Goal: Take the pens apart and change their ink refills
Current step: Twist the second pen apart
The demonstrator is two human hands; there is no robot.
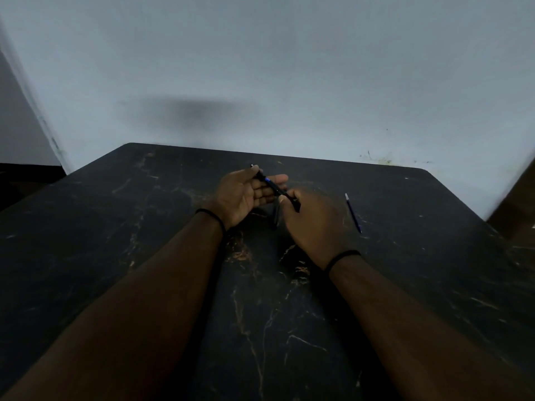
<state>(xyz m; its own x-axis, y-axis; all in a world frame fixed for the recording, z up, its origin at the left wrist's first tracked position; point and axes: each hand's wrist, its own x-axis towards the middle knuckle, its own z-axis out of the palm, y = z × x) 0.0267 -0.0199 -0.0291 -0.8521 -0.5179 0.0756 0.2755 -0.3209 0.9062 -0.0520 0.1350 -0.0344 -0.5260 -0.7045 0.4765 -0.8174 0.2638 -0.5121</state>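
A person is holding a black pen (267, 180) above a dark table (144, 227), hands together on it. The left hand (246, 195) is lying palm up, fingers straight, cradling the far half; the right hand (312, 221) is gripping the near end. To unscrew it, the left should probably be closing firmly while the right is twisting. The pen is showing a blue mark mid-barrel and a pale far tip. A thin blue refill (353, 212) is lying apart, rightward.

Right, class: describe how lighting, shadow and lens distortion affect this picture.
Head view: the light is dim, so the black pen with a blue band barely separates from the dark marbled table; a soft shadow falls on the pale wall; the wide-angle lens splays the table's sides; the thin blue refill reads clearly.
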